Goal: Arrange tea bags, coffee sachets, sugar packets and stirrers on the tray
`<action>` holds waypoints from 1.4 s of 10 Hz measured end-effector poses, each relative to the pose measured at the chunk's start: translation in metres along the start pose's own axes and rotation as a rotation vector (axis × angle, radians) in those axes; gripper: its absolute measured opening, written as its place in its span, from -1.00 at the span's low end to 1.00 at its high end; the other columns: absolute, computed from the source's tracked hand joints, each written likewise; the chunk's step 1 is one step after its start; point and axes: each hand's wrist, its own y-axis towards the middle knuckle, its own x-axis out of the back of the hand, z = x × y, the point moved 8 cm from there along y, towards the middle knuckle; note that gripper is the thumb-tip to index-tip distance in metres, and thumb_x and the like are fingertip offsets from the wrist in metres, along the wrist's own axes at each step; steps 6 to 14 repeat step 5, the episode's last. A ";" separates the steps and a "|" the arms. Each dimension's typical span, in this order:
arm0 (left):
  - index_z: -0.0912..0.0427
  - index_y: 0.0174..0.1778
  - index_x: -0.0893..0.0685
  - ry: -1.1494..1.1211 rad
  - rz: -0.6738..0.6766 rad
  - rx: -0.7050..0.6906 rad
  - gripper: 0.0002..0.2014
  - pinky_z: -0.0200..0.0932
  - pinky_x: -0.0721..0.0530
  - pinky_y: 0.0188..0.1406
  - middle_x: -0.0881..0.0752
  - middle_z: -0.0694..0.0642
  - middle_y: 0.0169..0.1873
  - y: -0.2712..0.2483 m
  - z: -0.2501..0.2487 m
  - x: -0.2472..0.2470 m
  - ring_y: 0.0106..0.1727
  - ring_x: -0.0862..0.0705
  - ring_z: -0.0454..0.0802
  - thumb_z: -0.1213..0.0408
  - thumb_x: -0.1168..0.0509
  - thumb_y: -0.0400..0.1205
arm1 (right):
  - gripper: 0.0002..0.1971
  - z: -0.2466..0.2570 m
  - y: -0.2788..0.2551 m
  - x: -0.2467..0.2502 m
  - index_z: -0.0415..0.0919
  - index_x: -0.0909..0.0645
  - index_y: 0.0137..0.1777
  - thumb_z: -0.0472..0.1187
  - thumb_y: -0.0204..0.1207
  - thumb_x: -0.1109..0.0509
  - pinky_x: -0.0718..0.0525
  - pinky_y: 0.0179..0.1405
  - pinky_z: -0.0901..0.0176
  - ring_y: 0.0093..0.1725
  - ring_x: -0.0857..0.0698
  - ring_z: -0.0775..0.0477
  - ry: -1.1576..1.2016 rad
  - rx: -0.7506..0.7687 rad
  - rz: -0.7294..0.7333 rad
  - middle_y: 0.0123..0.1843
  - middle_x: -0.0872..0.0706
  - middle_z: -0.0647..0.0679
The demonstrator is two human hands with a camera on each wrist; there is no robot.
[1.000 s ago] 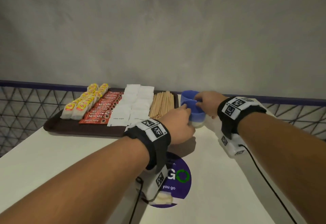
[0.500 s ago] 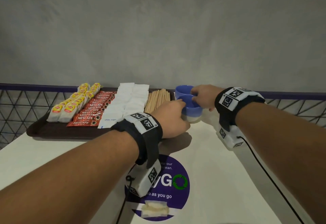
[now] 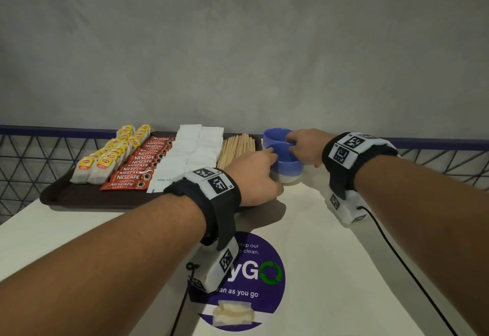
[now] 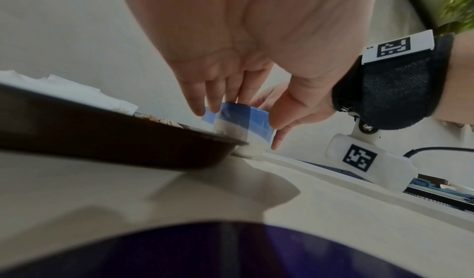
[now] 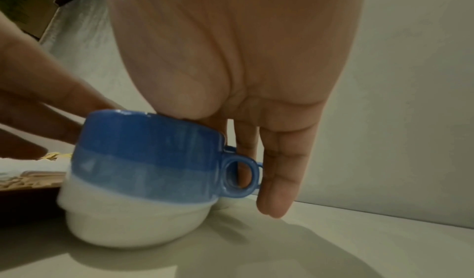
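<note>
Both hands on a blue-and-white mug at the right end of the tray. Left hand curled round the mug's near wall, fingers on the blue band; right hand hooked over the rim from behind, thumb inside, outer fingers hanging straight past the small loop handle. Standing on the table, touching or just beside the tray's lip; a second blue cup directly behind it.

On the tray, all in rows: tea bags far left, red coffee sachets next, white sugar packets, then wooden stirrers nearest the mug. Looks close to finished.

Handling, as a guess: glazed ceramic, hard, fairly heavy, slick, prone to chipping. Best taken by the body with a wrapped grip or through the handle, not by the rim alone. Sachets and packets light, thin, quick to slide; stirrers stiff but loose, ready to scatter.

In the way: stirrers right beside the mug, tray lip against its base. Purple round sticker on the near table, cables trailing from both wrist units.
</note>
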 end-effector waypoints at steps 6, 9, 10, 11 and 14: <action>0.08 0.47 -0.61 0.135 -0.099 0.130 -0.54 -0.11 -0.58 0.25 -0.67 0.14 0.42 -0.087 -0.007 0.076 0.33 -0.63 0.12 0.07 -0.37 0.65 | -0.69 -0.069 -0.116 0.055 -0.12 -0.60 0.39 -0.03 0.78 -0.20 -0.53 -0.02 0.13 -0.01 -0.62 -0.14 0.113 -0.087 -0.078 0.10 -0.65 -0.08; 0.08 0.47 -0.61 0.135 -0.099 0.130 -0.54 -0.11 -0.58 0.25 -0.67 0.14 0.42 -0.087 -0.007 0.076 0.33 -0.63 0.12 0.07 -0.37 0.65 | -0.69 -0.069 -0.116 0.055 -0.12 -0.60 0.39 -0.03 0.78 -0.20 -0.53 -0.02 0.13 -0.01 -0.62 -0.14 0.113 -0.087 -0.078 0.10 -0.65 -0.08; 0.08 0.47 -0.61 0.135 -0.099 0.130 -0.54 -0.11 -0.58 0.25 -0.67 0.14 0.42 -0.087 -0.007 0.076 0.33 -0.63 0.12 0.07 -0.37 0.65 | -0.69 -0.069 -0.116 0.055 -0.12 -0.60 0.39 -0.03 0.78 -0.20 -0.53 -0.02 0.13 -0.01 -0.62 -0.14 0.113 -0.087 -0.078 0.10 -0.65 -0.08; 0.08 0.47 -0.61 0.135 -0.099 0.130 -0.54 -0.11 -0.58 0.25 -0.67 0.14 0.42 -0.087 -0.007 0.076 0.33 -0.63 0.12 0.07 -0.37 0.65 | -0.69 -0.069 -0.116 0.055 -0.12 -0.60 0.39 -0.03 0.78 -0.20 -0.53 -0.02 0.13 -0.01 -0.62 -0.14 0.113 -0.087 -0.078 0.10 -0.65 -0.08; 0.08 0.47 -0.61 0.135 -0.099 0.130 -0.54 -0.11 -0.58 0.25 -0.67 0.14 0.42 -0.087 -0.007 0.076 0.33 -0.63 0.12 0.07 -0.37 0.65 | -0.69 -0.069 -0.116 0.055 -0.12 -0.60 0.39 -0.03 0.78 -0.20 -0.53 -0.02 0.13 -0.01 -0.62 -0.14 0.113 -0.087 -0.078 0.10 -0.65 -0.08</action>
